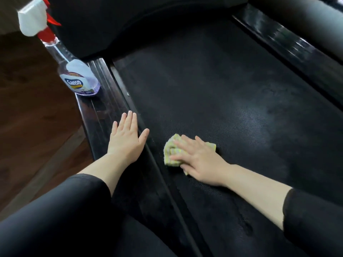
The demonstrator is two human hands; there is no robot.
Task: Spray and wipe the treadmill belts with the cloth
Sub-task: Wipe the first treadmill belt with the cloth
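Belt: black treadmill belt (213, 93) fills the view.
Side rail: left side rail (104, 115) carries an upright spray bottle (74, 71).
Left hand (126, 138): flat on the rail, fingers spread.
Right hand (200, 160): fingers straight, pressing yellow cloth (171, 153) onto the belt's left part.

We see the treadmill belt (232, 93) lying bare ahead and to the right of the cloth (171, 152) pressed under our right grip (199, 160), free all the way to the motor hood (111, 25) that closes off its far end. On the belt's left rail (101, 110), our left grip (126, 140) lies flat at the near end and the spray bottle (79, 78) stands farther along, with bare rail between them. The belt's right rail (289, 51) and a dark frame bar (297, 19) beyond it wall off that side, while the wooden floor (27, 112) lies open past the left rail.
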